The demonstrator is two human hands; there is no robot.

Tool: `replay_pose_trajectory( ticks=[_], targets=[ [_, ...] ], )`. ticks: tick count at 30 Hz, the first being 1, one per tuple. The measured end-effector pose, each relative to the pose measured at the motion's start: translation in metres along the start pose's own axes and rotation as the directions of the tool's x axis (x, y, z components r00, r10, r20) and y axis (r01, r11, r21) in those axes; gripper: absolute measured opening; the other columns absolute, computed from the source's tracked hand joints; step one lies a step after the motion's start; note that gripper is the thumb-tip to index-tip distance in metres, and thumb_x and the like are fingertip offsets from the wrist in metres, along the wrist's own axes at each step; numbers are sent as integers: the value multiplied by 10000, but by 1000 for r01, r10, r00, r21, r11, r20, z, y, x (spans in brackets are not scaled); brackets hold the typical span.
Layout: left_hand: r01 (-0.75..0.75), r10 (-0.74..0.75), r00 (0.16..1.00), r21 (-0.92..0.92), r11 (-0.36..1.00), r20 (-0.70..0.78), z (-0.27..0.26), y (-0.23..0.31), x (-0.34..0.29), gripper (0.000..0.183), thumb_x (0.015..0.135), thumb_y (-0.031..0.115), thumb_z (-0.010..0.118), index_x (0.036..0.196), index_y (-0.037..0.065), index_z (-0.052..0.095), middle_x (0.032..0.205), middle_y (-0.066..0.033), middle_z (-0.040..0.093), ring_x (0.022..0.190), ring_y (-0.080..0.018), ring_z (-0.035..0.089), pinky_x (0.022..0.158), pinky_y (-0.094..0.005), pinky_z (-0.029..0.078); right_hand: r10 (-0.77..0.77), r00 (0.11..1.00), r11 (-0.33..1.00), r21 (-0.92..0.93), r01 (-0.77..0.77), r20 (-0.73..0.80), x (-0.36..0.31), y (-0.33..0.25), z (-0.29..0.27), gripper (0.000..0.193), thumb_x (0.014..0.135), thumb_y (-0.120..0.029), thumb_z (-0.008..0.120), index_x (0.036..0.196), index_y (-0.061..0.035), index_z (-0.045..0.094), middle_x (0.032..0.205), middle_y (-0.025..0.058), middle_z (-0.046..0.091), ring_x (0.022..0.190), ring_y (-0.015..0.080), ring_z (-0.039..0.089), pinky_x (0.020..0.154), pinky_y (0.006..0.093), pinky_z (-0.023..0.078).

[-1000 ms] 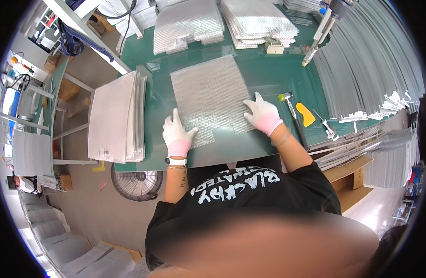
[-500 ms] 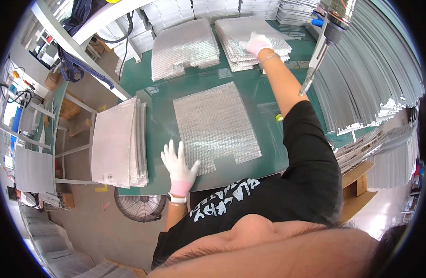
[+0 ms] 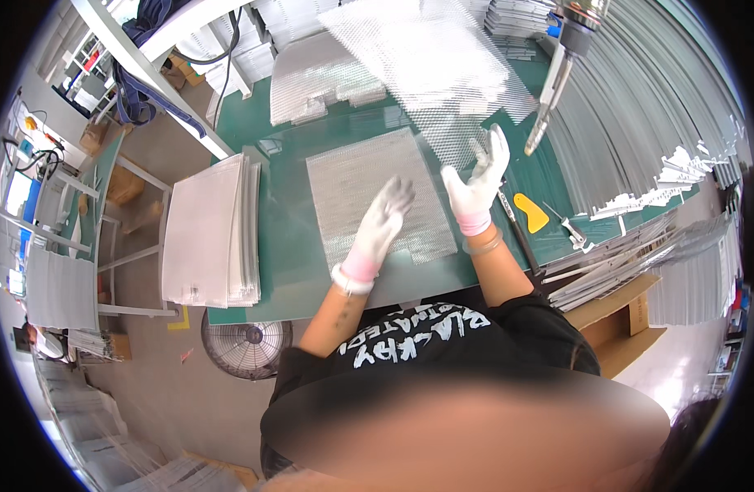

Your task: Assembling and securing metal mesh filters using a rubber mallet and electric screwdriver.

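A silver textured sheet (image 3: 336,197) with a notched near edge lies flat on the green table. Above it my gloved left hand (image 3: 381,225) hovers or rests, fingers stretched and slightly blurred; contact is unclear. At the near corner of a second silver textured sheet (image 3: 443,82) is my gloved right hand (image 3: 479,184), thumb and fingers around its edge. That sheet is raised and tilted over the back of the table, bright with glare. It covers most of the right back stack and part of the left back stack of sheets (image 3: 315,78).
A pile of pale sheets (image 3: 209,234) stands on the table's left edge. A yellow scraper (image 3: 530,213), a black-handled tool (image 3: 520,234) and a small knife (image 3: 570,230) lie right. A power screwdriver (image 3: 557,90) hangs above. Upright panels (image 3: 639,123) line the right side.
My right hand has come back from the right rear stack toward me, lifting a sheet with it. My left hand has moved right and forward over the flat sheet. Tools at right are now uncovered.
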State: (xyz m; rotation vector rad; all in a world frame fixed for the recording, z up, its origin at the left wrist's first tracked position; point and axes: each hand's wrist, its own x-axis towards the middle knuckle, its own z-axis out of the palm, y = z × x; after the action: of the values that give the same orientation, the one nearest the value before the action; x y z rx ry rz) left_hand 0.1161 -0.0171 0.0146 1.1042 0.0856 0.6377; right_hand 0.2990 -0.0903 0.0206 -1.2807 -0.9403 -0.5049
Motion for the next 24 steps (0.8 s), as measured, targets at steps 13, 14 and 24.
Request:
replay_pose_trajectory(
  ticks=[13, 14, 24],
  targets=[
    [-305, 582, 790, 947, 100, 193, -63, 40, -2, 279, 1005, 9, 432, 1220, -94, 577, 1310, -232, 548, 1077, -329, 639, 859, -326, 568, 61, 975, 885, -464, 47, 216, 12, -50, -78, 530, 798, -120, 726, 1302, -53, 575, 1439, 227, 430, 1374, 425, 331, 1147, 509, 257],
    [-86, 367, 891, 693, 716, -268, -65, 40, -16, 269, 963, -43, 453, 1180, -95, 602, 1294, -255, 541, 1031, -326, 635, 824, -359, 544, 99, 971, 898, -440, 6, 216, 13, -48, -81, 592, 806, -119, 731, 1360, -52, 531, 1457, 219, 410, 1374, 381, 357, 1137, 469, 299],
    [107, 559, 810, 982, 155, -177, -48, 41, -92, 769, 838, 111, 748, 1491, 22, 353, 1236, -213, 547, 796, -254, 569, 759, -360, 507, 516, 622, 856, -356, -374, 588, -15, -70, -66, 810, 790, -126, 757, 1504, -76, 378, 909, 87, 630, 699, 178, 576, 691, 279, 508]
  ],
)
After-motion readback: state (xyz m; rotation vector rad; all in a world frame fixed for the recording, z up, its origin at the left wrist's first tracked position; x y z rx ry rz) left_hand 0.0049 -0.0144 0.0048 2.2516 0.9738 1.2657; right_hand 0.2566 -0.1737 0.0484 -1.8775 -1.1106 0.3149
